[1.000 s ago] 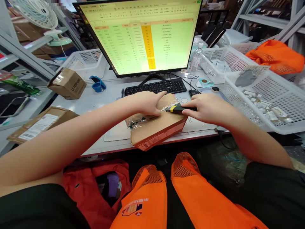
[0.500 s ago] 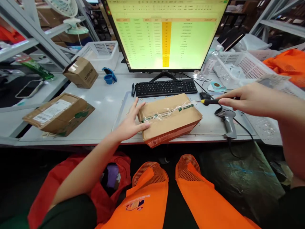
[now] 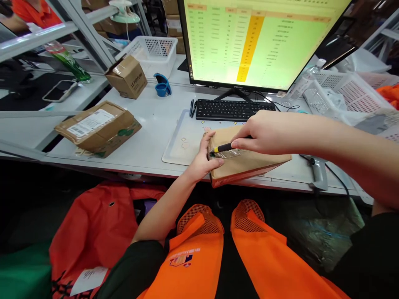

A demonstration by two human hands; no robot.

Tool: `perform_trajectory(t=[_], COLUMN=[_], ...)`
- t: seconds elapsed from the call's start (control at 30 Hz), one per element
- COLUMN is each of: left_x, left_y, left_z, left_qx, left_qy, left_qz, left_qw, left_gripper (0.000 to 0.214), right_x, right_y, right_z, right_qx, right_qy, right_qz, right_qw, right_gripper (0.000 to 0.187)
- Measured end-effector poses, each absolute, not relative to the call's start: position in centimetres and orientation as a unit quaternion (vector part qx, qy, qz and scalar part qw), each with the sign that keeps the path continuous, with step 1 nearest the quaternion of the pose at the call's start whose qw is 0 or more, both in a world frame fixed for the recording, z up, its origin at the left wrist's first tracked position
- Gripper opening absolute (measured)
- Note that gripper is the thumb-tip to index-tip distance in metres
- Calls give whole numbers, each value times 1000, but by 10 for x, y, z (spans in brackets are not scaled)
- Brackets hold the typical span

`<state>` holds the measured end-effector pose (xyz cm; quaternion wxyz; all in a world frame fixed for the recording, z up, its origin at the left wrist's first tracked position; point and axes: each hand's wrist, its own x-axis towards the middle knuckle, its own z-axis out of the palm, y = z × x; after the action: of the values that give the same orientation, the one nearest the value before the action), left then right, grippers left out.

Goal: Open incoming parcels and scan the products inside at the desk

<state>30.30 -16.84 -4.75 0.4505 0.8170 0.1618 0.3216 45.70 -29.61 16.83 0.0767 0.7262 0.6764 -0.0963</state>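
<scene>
Item: taped cardboard parcel (image 3: 249, 164), lying on a pale desk mat (image 3: 182, 143) at the front edge of the grey desk (image 3: 149, 137), just before the black keyboard (image 3: 232, 110) and lit monitor (image 3: 262, 41). Left hand (image 3: 204, 160) clasps the parcel's left end, fingers curled round it; right hand (image 3: 268, 133) has its fingers closed on a yellow-and-black cutter (image 3: 222, 148), tip at the clear tape (image 3: 227, 154). Also present: labelled carton (image 3: 98, 128) well to the left, barcode scanner (image 3: 318, 170) right of the parcel.
</scene>
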Motion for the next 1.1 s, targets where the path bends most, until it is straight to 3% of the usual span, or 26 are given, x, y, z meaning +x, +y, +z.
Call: perform_trajectory(t=[0.1, 0.2, 0.4, 0.63, 0.73, 0.9, 1.1], left_x=[299, 298, 302, 299, 298, 287, 304], left_y=[-168, -169, -170, -170, -170, -158, -154], left_z=[-44, -41, -42, -40, -37, -23, 45], left_qx=[734, 687, 678, 703, 710, 820, 950], left_qy=[107, 91, 78, 76, 76, 143, 139], left_qz=[265, 247, 257, 248, 243, 233, 131], left_qw=[616, 678, 684, 662, 656, 503, 246], left_gripper=[98, 102, 102, 100, 98, 90, 65], right_x=[452, 455, 470, 506, 532, 593, 635], right_y=[-299, -305, -324, -355, -380, -453, -493], right_z=[171, 171, 164, 140, 133, 130, 91], right_qx=[728, 744, 755, 767, 802, 835, 935], right_qy=[675, 656, 647, 640, 597, 549, 347], right_qz=[-84, -90, -87, -12, -11, 38, 46], right_qw=[89, 90, 58, -32, -25, -10, 62], right_gripper=[52, 50, 43, 50, 52, 58, 42])
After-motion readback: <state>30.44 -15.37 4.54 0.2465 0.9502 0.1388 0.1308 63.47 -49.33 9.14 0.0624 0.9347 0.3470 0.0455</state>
